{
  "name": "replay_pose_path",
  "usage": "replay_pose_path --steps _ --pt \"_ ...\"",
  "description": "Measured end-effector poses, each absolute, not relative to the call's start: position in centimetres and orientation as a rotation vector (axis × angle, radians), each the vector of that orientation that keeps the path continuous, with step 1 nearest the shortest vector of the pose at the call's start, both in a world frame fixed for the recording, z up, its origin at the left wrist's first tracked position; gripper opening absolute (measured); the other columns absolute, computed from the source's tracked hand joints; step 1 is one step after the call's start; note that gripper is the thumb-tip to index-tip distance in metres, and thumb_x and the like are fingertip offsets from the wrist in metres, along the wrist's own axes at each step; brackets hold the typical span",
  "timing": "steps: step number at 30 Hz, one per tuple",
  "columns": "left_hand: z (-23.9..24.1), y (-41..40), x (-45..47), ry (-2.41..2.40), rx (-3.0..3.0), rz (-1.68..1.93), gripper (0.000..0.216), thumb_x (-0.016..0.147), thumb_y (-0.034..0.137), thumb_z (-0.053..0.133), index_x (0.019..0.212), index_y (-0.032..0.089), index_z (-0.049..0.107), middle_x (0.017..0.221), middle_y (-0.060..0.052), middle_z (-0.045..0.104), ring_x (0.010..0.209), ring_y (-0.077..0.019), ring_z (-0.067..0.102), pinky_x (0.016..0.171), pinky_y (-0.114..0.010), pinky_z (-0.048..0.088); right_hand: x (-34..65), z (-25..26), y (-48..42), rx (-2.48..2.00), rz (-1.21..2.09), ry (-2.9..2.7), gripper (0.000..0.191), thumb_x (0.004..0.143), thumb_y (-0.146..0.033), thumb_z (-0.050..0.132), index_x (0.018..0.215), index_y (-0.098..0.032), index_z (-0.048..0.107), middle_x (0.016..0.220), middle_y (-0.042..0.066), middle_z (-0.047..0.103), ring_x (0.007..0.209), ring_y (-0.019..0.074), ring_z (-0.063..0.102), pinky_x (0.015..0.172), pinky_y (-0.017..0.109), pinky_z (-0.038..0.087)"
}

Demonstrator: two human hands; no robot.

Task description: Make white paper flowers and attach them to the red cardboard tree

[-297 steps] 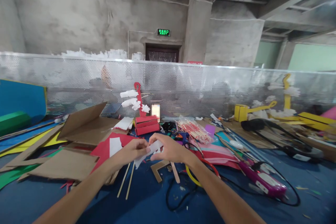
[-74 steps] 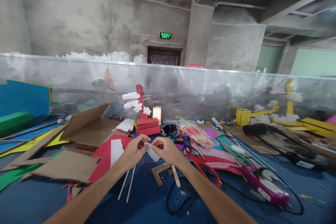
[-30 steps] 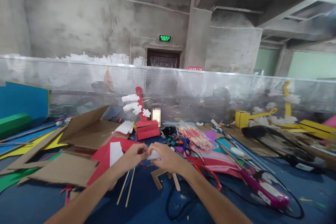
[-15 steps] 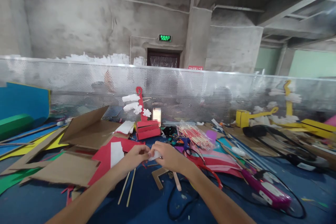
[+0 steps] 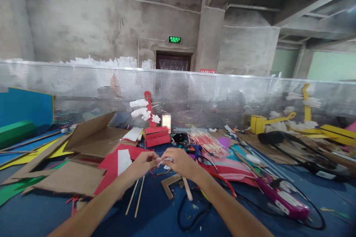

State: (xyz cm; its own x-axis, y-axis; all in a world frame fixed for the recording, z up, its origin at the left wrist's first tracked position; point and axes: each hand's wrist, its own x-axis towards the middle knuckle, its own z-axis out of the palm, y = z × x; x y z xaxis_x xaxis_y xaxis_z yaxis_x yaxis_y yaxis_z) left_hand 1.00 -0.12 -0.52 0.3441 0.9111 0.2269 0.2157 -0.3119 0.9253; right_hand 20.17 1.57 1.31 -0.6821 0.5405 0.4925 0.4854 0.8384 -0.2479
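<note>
My left hand point(image 5: 144, 163) and my right hand point(image 5: 179, 161) meet over the middle of the blue table, fingertips almost touching. Between them is a small, thin white piece point(image 5: 167, 159), perhaps paper or tissue. Both hands pinch it; my fingers hide part of it. Below my left wrist lie two thin wooden sticks point(image 5: 139, 197). An L-shaped cardboard strip point(image 5: 167, 189) and a pale short rod point(image 5: 187, 189) are under my right hand. Behind my hands stands a red box point(image 5: 157, 137) with a red upright point(image 5: 150, 108) bearing white fluffy pieces point(image 5: 139, 112).
Cardboard sheets point(image 5: 66, 176) and red paper point(image 5: 109, 170) lie to the left. At right are a bag of sticks point(image 5: 210, 143), scissors point(image 5: 197, 152), a purple corded tool point(image 5: 289, 202) and its black cable point(image 5: 182, 216). A perforated metal screen point(image 5: 83, 92) spans the back.
My fingers have shifted slightly on the white piece, which now looks thinner and flatter between them. My right hand has risen a little. The things on the table stay put.
</note>
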Motion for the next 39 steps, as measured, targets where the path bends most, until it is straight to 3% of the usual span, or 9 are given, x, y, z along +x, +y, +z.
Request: replay_pose_path --steps 18,32,39 --pt "-1.9 1.5 0.4 0.917 1.835 1.132 0.031 0.081 0.042 0.058 0.074 0.013 0.059 0.064 -0.001 0.059 0.058 -0.0114 0.050 0.058 -0.022 0.038 19.3 0.8 1.4 -0.854 0.448 -2.111 0.015 0.080 -0.030 0.060 0.082 -0.017 0.069 0.072 0.000 0.067 0.062 0.0121 0.058 0.057 0.020 0.041" --pt "-1.1 1.0 0.8 0.897 1.675 1.164 0.033 0.075 0.045 0.065 0.075 0.012 0.060 0.063 0.000 0.059 0.057 -0.0113 0.051 0.059 -0.023 0.040 19.6 0.8 1.9 -0.911 0.271 -2.142 0.021 0.085 -0.035 0.057 0.081 -0.021 0.072 0.077 0.001 0.071 0.070 0.0147 0.062 0.066 0.022 0.041" --pt "-0.5 0.4 0.9 0.903 1.692 1.202 0.030 0.076 0.042 0.064 0.078 0.012 0.061 0.062 0.001 0.057 0.060 -0.0123 0.052 0.061 -0.023 0.041 19.9 0.7 2.3 -0.853 0.405 -2.115 0.024 0.084 -0.037 0.059 0.078 -0.019 0.073 0.076 0.001 0.071 0.068 0.0146 0.062 0.064 0.022 0.041"
